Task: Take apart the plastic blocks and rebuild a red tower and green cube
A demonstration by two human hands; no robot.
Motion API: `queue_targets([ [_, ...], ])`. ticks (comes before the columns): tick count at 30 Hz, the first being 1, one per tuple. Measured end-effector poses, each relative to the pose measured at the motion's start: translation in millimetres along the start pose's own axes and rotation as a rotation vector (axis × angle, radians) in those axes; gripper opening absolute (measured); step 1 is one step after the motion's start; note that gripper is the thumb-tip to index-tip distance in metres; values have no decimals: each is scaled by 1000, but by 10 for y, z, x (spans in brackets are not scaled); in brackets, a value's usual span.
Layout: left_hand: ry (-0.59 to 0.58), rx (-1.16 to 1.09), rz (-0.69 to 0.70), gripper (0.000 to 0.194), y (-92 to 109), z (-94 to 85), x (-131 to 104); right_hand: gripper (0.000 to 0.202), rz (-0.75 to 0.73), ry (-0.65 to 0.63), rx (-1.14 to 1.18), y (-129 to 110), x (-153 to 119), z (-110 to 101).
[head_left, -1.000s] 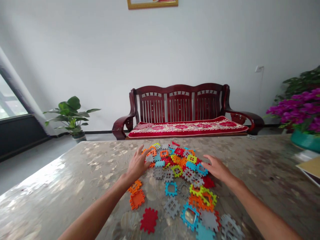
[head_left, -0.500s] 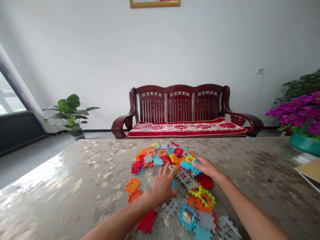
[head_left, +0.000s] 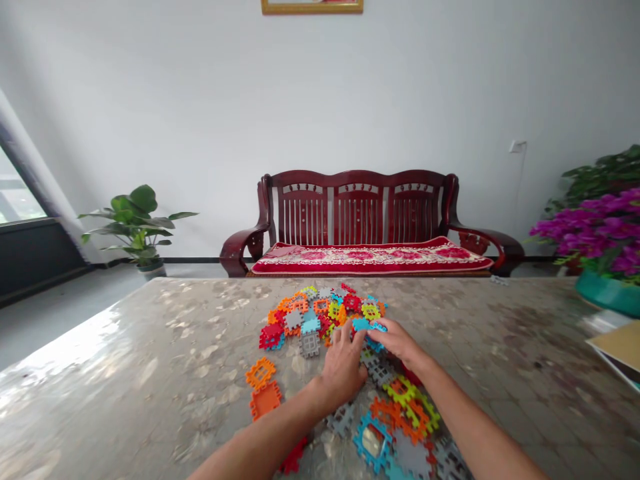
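Note:
Many toothed flat plastic pieces in red, orange, blue, grey and yellow-green lie heaped on the table (head_left: 200,373). My left hand (head_left: 345,363) is over the middle of the pile, fingers apart, its fingertips near the blue pieces. Just to the right, my right hand (head_left: 395,340) has its fingers closed on a blue piece (head_left: 375,328). A grey window piece (head_left: 310,343) lies left of my left hand. Nearer to me are an orange square (head_left: 265,400), a blue frame piece (head_left: 373,440) and a yellow-green piece (head_left: 400,390).
Behind the table stands a dark red wooden bench (head_left: 357,207) with a red patterned cushion (head_left: 370,258). Purple flowers in a teal pot (head_left: 607,292) and a flat tan item (head_left: 617,343) are at the right. A potted plant (head_left: 143,220) stands at the left.
My left hand has moved right, uncovering the grey window piece. My right hand has moved left with the blue piece, and the two hands are closer together.

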State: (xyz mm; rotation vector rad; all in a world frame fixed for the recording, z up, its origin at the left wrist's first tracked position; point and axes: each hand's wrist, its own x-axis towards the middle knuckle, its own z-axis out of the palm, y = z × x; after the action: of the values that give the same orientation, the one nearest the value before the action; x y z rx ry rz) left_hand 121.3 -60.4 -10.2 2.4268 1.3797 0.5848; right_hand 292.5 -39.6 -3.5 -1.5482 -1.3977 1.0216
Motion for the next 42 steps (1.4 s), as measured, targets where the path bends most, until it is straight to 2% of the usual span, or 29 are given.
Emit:
queue_targets([
  [4, 48, -55, 5, 57, -38, 29, 54, 24, 18, -3, 51, 1, 19, 16],
  [10, 161, -247, 19, 52, -106, -4, 206, 23, 32, 7, 145, -130, 61, -3],
  [15, 248, -270, 1, 52, -175, -289, 455, 30, -35, 1, 207, -395, 266, 131],
  [19, 259, -161, -83, 52, -373, -605, 579, 42, -71, -45, 216, -593, 412, 265],
  [22, 297, -40, -203, 56, -536, -741, 500, 55, -112, -86, 196, -606, 401, 214],
  [24, 304, 13, -183, 56, -585, -752, 349, 65, -134, -132, 141, -511, 330, 72],
  [26, 257, 15, -61, 48, -559, -709, 137, 74, -149, -198, 40, -347, 220, -139],
  [29, 70, -64, 128, 39, -398, -589, -224, 82, -117, -216, -152, -57, 13, -500],
  [31, -104, -121, 242, 51, -255, -495, -438, 79, -99, -206, -266, 111, -122, -705],
  [33, -223, -126, 325, 78, -124, -391, -598, 75, -78, -178, -361, 243, -234, -837],
  [35, -292, -96, 387, 99, -28, -276, -693, 69, -70, -143, -440, 341, -319, -881],
  [37, -316, -70, 443, 107, 27, -159, -731, 60, -83, -107, -508, 416, -382, -849],
  [42, -336, 1, 457, 102, 28, -5, -688, 48, -100, -1, -623, 506, -445, -652],
])
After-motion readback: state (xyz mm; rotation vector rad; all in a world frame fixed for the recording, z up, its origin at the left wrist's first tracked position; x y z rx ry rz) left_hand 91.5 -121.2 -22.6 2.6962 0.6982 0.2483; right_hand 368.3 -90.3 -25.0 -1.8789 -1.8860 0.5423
